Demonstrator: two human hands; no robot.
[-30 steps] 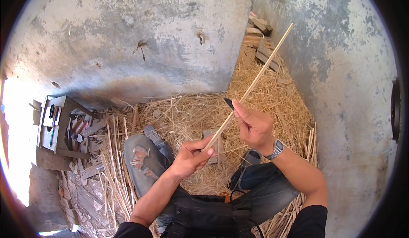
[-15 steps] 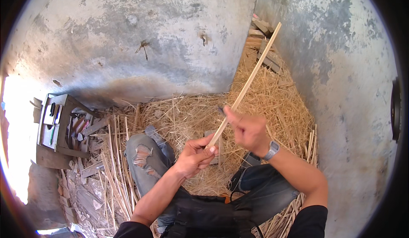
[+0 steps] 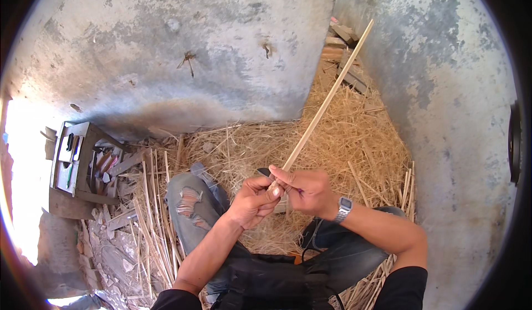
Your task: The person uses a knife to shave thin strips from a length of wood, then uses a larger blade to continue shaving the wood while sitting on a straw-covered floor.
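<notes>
A long, pale strip of split bamboo or wood (image 3: 327,103) slants from my hands toward the upper right. My left hand (image 3: 250,203) is closed round its lower end, the thumb pressed on top. Close against it, my right hand (image 3: 308,191) is closed too, thumb laid along the strip. A small dark blade (image 3: 264,172) pokes out past the right thumb, beside the strip's lower end. The fingers hide the rest of it. A grey watch (image 3: 343,209) sits on my right wrist.
Straw-like shavings (image 3: 354,138) cover the floor before my bent legs. Long strips (image 3: 152,216) lie left of my knee. A small wooden stand (image 3: 83,163) holding pens is at the left. Concrete walls (image 3: 221,49) rise ahead and right; wood pieces (image 3: 352,77) lie in the gap.
My right hand has slid down the strip, toward me, bringing the blade to my left hand. The strip's far tip has shifted slightly up and right.
</notes>
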